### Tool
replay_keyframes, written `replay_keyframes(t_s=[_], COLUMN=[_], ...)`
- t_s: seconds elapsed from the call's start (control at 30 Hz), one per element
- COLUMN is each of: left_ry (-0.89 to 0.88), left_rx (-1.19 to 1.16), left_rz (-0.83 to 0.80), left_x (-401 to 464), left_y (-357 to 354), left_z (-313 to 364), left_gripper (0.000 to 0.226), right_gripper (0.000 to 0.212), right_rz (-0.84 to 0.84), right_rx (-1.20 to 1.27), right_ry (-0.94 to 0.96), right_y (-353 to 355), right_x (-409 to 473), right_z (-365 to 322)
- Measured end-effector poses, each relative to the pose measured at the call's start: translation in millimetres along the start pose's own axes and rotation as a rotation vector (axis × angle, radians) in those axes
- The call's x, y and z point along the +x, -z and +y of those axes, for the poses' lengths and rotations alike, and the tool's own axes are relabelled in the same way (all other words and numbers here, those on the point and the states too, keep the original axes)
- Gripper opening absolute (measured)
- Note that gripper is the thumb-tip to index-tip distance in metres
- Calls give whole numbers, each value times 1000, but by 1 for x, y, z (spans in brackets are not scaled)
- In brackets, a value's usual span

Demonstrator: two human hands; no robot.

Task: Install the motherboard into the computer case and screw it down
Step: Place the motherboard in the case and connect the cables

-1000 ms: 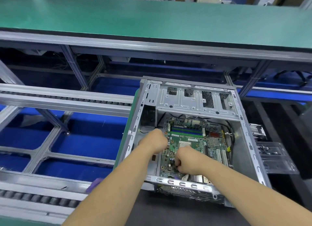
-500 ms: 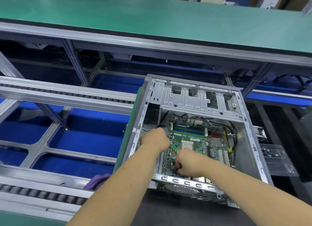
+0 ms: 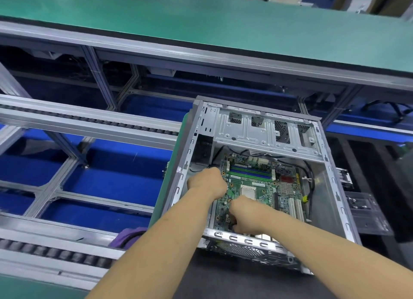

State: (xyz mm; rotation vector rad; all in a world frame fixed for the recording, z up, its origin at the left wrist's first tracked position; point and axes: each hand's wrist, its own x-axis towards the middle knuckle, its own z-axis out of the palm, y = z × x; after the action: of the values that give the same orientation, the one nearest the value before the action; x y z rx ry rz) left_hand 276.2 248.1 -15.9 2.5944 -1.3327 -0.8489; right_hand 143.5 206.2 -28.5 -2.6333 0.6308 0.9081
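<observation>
Motherboard [image 3: 257, 187] lies flat inside the open computer case [image 3: 330, 198], which sits at about 4 o'clock in the head view on a dark worktop [image 3: 223, 280]; its green face with blue and green memory slots shows at the 12 o'clock end of the board, under the metal drive cage [image 3: 263, 128]. Both bare hands are down in the case. The left hand [image 3: 207, 182] sits at the board's 9 o'clock edge with its fingers curled downward, seemingly gripping that edge, though the fingertips are hidden behind the knuckles. The right hand [image 3: 243, 216] is at the board's 6 o'clock corner, fingers curled tight around something small and dark; whether that is the board's edge, a connector or a screw cannot be told. No screwdriver shows. By my reading, the step in hand is seating the board, nudging it until its holes line up with the standoffs. The next move calls for a level board, the rear ports pressed fully home, then screws and a driver brought in. A black cable [image 3: 311, 182] runs along the 3 o'clock side and could get pinched.
</observation>
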Motion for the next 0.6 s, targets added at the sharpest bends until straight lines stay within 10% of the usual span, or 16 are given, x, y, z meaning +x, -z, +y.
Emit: replay_keyframes(t_s=[0.33, 0.6], left_ry=[-61, -155], left_rx=[-75, -266], left_rz=[-74, -690], left_x=[0, -13], left_y=[0, -2], left_z=[0, 7], left_gripper=[14, 19], right_gripper=[35, 15], right_rz=[84, 36], right_rx=[412, 1066], right_ry=[-109, -448], right_y=[-7, -4], right_x=[-9, -12], right_z=[19, 29])
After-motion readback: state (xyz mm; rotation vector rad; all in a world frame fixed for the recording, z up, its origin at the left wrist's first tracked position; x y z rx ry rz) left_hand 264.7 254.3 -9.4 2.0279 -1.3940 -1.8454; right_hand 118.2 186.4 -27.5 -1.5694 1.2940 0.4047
